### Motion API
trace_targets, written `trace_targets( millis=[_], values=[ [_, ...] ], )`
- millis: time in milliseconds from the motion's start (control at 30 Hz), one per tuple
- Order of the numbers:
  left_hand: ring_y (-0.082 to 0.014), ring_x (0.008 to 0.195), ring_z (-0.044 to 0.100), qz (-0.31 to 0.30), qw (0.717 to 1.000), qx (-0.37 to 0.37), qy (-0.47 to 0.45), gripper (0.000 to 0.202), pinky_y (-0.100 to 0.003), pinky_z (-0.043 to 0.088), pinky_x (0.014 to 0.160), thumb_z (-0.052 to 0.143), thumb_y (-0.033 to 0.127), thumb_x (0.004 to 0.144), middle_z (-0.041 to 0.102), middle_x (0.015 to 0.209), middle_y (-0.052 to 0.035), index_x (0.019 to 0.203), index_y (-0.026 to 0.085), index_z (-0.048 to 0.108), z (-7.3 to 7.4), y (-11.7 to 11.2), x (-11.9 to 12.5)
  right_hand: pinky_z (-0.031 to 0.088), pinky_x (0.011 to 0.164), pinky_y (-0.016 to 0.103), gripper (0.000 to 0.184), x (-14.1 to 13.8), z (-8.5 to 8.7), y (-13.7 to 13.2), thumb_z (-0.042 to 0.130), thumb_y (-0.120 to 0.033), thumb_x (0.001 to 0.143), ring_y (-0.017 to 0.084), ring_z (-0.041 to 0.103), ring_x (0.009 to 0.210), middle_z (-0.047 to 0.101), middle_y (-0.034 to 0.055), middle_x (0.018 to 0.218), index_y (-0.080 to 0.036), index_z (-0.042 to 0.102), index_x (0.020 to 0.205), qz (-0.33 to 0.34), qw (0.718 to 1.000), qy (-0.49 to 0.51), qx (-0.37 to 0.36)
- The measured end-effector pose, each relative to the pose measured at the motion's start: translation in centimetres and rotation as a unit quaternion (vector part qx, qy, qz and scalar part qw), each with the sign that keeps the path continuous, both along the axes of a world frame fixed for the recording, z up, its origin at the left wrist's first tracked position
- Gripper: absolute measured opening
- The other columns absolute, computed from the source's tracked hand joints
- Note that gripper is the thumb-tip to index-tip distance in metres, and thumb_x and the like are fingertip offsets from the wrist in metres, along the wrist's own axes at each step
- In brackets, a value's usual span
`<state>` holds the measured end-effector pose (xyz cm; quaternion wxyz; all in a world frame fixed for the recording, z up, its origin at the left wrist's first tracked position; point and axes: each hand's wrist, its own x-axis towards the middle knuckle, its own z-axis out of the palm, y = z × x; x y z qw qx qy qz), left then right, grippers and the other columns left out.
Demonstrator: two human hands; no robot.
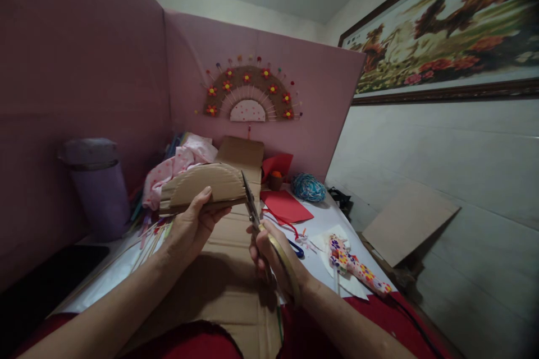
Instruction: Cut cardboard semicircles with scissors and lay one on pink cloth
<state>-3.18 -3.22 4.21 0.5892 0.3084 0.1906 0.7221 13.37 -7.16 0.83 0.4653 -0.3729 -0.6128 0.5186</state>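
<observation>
My left hand grips a curved piece of brown cardboard, thumb on top, holding it up over the table. My right hand is closed round the gold handles of a pair of scissors. The scissor blades point up and touch the right edge of the cardboard piece. Under both hands lies a large flat sheet of cardboard.
Red paper, a ball of blue yarn, a colourful dotted glue gun and pink cloth lie on the table. A lilac bin stands at the left. Pink partition walls carry a fan-shaped decoration. A cardboard sheet leans at the right.
</observation>
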Motion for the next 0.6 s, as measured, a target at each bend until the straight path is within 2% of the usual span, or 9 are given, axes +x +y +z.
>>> trace_targets(
  millis=[300,600],
  values=[
    [-0.0181,0.071,0.071,-0.007,1.000,0.009,0.002,0.011,-0.031,0.059,0.065,0.064,0.015,0.078,0.076,0.083,-0.0016,0.087,0.019,0.067,-0.08,0.16,-0.04,0.030,0.034,0.012,0.068,-0.14,0.64,-0.25,0.045,-0.083,0.067,0.004,0.037,0.042,0.043,-0.0080,0.061,-0.020,0.045,0.092,-0.022,1.000,-0.016,-0.010],
    [-0.0176,0.070,0.070,-0.005,1.000,0.017,0.015,0.009,-0.031,0.059,0.064,0.066,0.016,0.077,0.076,0.082,-0.0030,0.086,0.016,0.068,0.01,0.09,-0.01,0.031,0.034,0.013,0.065,-0.10,-0.13,0.39,0.049,-0.080,0.068,0.005,0.037,0.040,0.043,-0.0086,0.059,-0.021,0.046,0.095,-0.022,1.000,-0.014,-0.008]
  ],
)
